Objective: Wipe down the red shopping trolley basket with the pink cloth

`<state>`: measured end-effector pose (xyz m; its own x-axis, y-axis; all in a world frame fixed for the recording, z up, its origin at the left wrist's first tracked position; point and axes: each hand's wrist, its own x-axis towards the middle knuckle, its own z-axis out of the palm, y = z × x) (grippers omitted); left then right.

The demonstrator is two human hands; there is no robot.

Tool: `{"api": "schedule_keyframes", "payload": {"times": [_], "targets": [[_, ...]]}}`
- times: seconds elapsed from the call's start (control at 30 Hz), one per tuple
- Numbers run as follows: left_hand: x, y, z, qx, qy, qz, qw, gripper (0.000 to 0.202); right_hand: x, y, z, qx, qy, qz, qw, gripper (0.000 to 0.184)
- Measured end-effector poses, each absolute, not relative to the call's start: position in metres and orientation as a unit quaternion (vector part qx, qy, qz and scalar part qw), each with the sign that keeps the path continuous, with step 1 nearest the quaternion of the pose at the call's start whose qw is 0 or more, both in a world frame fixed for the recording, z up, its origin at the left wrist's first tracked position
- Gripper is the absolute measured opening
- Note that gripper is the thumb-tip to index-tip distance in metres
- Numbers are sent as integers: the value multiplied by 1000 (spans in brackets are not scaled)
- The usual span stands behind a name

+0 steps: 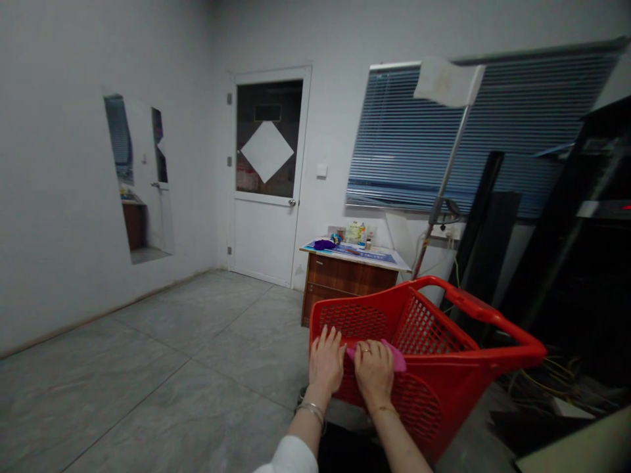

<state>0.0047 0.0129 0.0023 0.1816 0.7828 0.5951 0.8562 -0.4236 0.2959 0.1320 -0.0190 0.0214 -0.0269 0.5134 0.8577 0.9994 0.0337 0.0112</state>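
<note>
A red plastic shopping cart (428, 401) with perforated sides stands in front of me at the lower right. My left hand (326, 360) curls over its near rim at the left corner, wearing bangles on the wrist. Just to the right, my right hand (373, 369) presses a pink cloth (398, 360) against the same rim. Part of the cloth sticks out past the fingers; the rest is hidden beneath them. A ring and a thin bracelet show on this hand and wrist.
Behind the cart is a brown wooden cabinet (355, 274) with bottles and a purple cloth (324, 244) on top. A pole with a white flag (446, 82) leans by the blinds (394, 144). Dark panels and cables crowd the right. A white door (263, 230) is at the back.
</note>
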Motion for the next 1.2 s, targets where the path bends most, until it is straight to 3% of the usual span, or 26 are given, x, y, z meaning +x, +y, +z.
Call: {"api": "schedule_keyframes", "payload": {"times": [0.43,0.9,1.2], "targets": [[4,10,6,-767,-536,-351,32,41,319,-43,61,-578,-633,-449,252,18],[4,9,5,-768,-531,-356,42,40,130,-21,22,-579,-635,-342,379,18],[4,10,5,-768,-537,-346,46,39,255,-33,42,-567,-653,-413,284,20]]}}
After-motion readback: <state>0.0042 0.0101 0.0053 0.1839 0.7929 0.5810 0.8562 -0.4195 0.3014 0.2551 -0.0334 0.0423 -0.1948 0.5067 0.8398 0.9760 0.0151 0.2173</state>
